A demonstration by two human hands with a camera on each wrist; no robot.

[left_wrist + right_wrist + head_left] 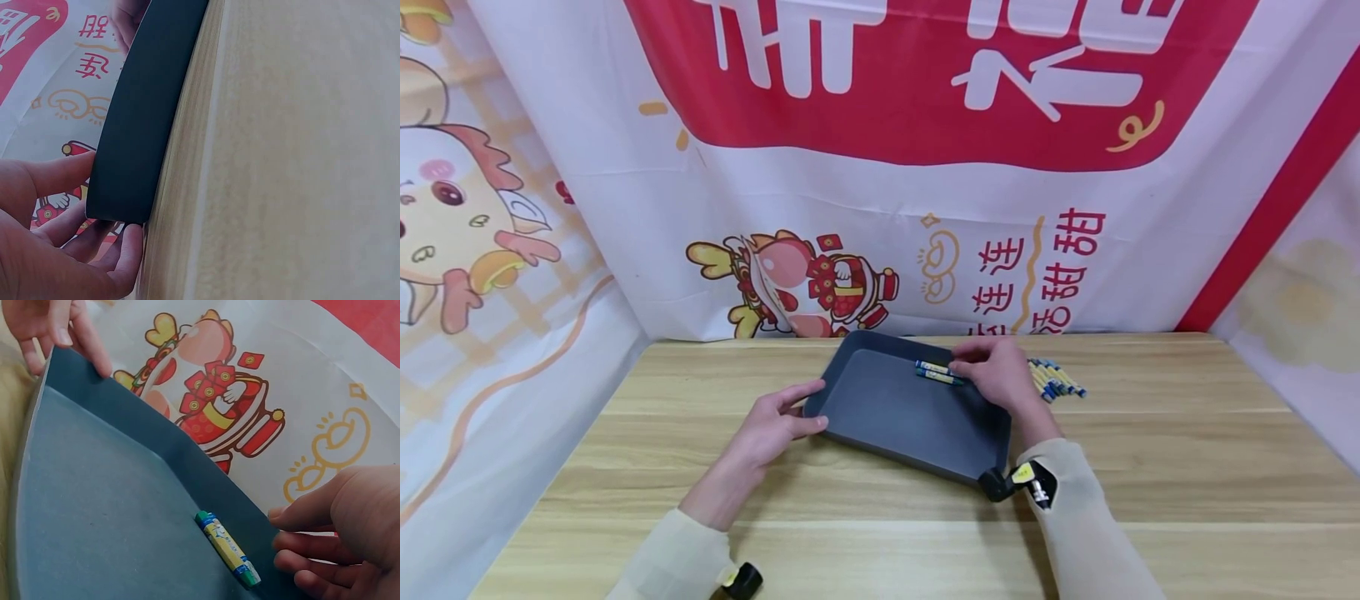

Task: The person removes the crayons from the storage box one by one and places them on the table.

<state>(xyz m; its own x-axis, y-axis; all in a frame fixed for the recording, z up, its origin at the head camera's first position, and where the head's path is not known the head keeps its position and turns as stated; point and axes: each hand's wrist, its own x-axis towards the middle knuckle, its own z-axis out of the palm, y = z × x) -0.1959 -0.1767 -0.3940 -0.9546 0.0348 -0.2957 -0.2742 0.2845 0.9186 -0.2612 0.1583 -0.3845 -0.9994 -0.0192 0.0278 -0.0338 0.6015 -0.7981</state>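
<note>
A dark grey rectangular tray [895, 417] lies at an angle on the wooden table. My left hand [778, 421] grips its left end, thumb and fingers spread around the wall; in the left wrist view that hand [69, 244] touches the outside of the tray [140, 112]. Inside the tray, near the far wall, lie a blue-ended crayon [931, 367] and a green-ended crayon [938, 377]. My right hand [1000, 371] is over the far right rim, fingertips beside these crayons. In the right wrist view its fingers are loosely bent, with no crayon visible between them, near the green-ended crayon [228, 549].
Several more crayons [1056, 379] lie in a group on the table, right of my right hand and partly behind it. A printed cloth [895, 192] hangs along the table's back edge. Bare wooden table [1187, 467] extends to the right and front.
</note>
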